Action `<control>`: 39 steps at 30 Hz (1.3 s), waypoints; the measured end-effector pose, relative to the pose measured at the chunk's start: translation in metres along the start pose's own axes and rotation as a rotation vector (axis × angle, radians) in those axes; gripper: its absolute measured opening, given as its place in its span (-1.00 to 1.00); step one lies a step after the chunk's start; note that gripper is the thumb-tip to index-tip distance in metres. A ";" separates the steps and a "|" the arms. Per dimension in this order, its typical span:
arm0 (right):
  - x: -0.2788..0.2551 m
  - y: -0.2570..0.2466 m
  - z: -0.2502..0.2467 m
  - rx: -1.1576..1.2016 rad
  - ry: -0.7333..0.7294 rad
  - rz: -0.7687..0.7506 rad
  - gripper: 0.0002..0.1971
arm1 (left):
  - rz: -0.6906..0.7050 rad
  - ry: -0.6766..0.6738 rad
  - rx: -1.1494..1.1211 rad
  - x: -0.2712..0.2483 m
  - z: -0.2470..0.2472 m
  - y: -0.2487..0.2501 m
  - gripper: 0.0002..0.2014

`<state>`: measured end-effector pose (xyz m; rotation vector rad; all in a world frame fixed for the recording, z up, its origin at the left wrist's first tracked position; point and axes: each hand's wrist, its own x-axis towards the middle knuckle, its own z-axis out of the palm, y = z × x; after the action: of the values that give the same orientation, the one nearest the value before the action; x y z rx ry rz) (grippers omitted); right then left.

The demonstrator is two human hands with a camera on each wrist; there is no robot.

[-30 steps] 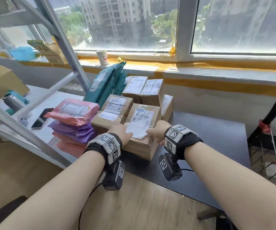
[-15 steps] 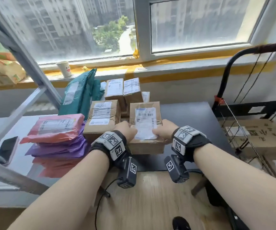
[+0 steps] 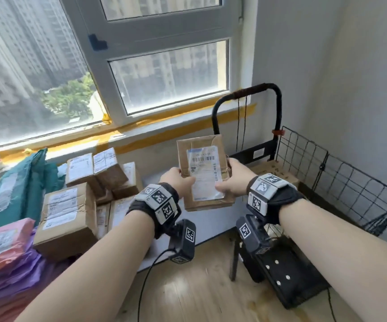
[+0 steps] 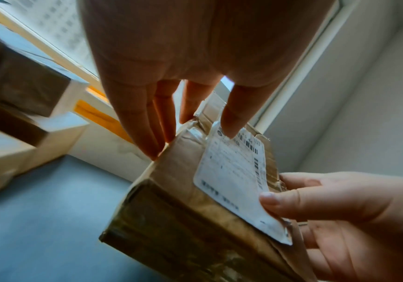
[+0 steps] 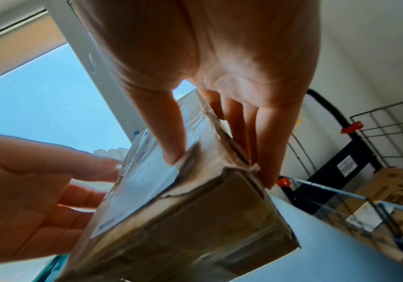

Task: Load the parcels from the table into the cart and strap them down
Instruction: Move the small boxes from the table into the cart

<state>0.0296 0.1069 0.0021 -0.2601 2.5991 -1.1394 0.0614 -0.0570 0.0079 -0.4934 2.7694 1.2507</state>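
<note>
Several parcels (image 3: 66, 219) are waiting on the counter (image 3: 211, 224) at left. Both hands — left hand (image 3: 177, 183), right hand (image 3: 233, 180) — are clasping one cardboard box (image 3: 204, 168) by its opposite sides, aloft between counter and cart (image 3: 341, 182). Stiff and seemingly light, it is suiting a side grip — its label (image 4: 234, 183) is peeling loose.

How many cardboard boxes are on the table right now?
6 cardboard boxes visible: one large in front, two side by side behind, one right of those, two lying low beside the large one. More may be hidden.
</note>
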 end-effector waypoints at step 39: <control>0.235 0.356 -0.210 -0.016 -0.195 0.486 -0.05 | -0.488 -0.440 -0.245 0.248 0.389 0.162 -0.11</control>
<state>-0.2785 0.4249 -0.1704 0.2370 2.3171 -0.8706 -0.2523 0.2665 -0.1818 -0.7474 1.9907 1.3694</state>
